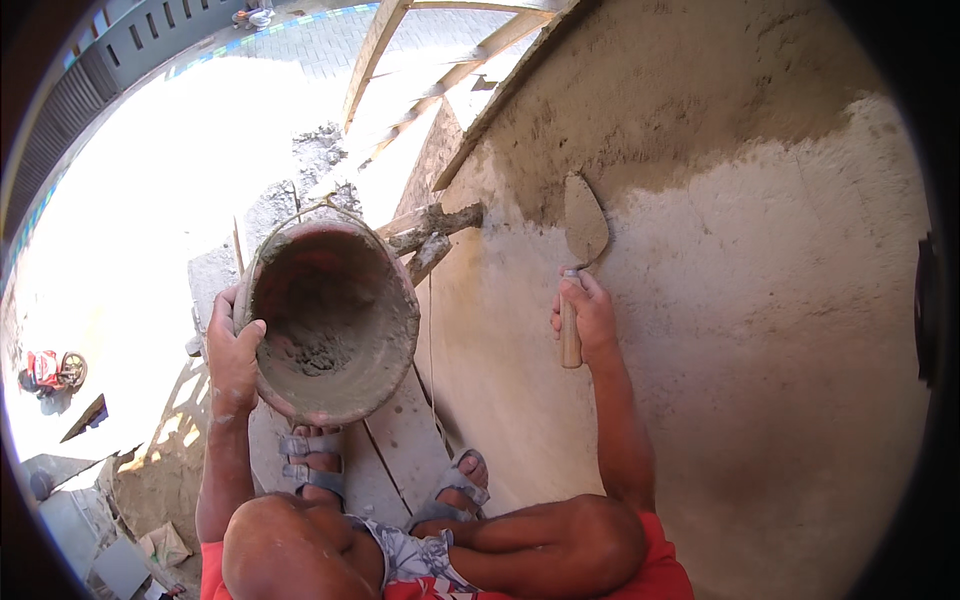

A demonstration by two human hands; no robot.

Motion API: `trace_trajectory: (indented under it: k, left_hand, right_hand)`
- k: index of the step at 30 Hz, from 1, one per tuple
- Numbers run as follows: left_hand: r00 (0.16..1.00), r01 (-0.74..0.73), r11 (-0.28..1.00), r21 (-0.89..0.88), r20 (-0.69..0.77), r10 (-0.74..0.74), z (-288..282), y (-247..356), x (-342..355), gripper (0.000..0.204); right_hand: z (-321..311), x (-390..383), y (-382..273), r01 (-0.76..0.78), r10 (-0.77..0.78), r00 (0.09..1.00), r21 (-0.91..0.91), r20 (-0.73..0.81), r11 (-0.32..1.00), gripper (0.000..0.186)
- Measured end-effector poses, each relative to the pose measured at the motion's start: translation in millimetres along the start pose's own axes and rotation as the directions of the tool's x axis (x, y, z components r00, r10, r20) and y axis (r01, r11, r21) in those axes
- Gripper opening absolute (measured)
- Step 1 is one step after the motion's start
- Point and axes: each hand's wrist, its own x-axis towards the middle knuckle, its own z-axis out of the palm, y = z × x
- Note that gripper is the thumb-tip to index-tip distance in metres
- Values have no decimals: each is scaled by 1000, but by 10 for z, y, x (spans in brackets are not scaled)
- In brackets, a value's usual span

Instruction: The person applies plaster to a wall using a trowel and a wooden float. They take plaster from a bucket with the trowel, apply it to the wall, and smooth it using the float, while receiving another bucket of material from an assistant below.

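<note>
My left hand point(235, 350) grips the left rim of a mortar-caked bucket point(395, 345), thumb over the edge. The bucket tilts toward me, and some wet grey mortar point(320, 350) lies inside it. A thin wire handle arches over its far side. In my right hand point(588, 315) is a pointing trowel point(586, 220), its wooden handle closed in my fingers. The blade points away from me, close against the wall point(720, 300), and its face is coated with mortar. Dark, wet plaster covers the wall's upper part; the lower part is paler.
My sandalled feet rest on dusty planks point(395, 440) beside the wall. Rough wooden supports point(435, 235) jut out beyond the bucket, with a timber frame point(440, 75) farther off. Far below on the left are a red motorbike point(50, 370), a grey fence and sunlit ground.
</note>
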Motion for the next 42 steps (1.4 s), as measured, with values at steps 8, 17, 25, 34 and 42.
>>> trace_trajectory:
  k: [8, 17, 25, 34, 42]
  left_hand:
    - [1000, -8, 1000, -10, 15, 8, -4, 93, 46, 43]
    - [999, -1, 1000, 5, 42, 1, 35, 104, 48, 43]
    - [998, -2, 999, -34, 62, 4, 40, 105, 115, 45]
    - [999, 17, 1000, -16, 41, -16, -185, 44, 179, 46]
    - [998, 57, 973, -223, -11, -61, -578, -356, 205, 51]
  right_hand:
    - [-61, -466, -1115, 336, -331, 925, -5, -189, 942, 45]
    - [-76, -204, -663, 282, -284, 958, 248, -28, 927, 45]
    - [219, -299, 184, -127, 156, 972, -166, 173, 978, 38]
    - [1288, -787, -282, -179, 499, 509, -480, 701, 859, 21]
    - [1680, -728, -256, 36, 291, 556, -372, 779, 927, 59]
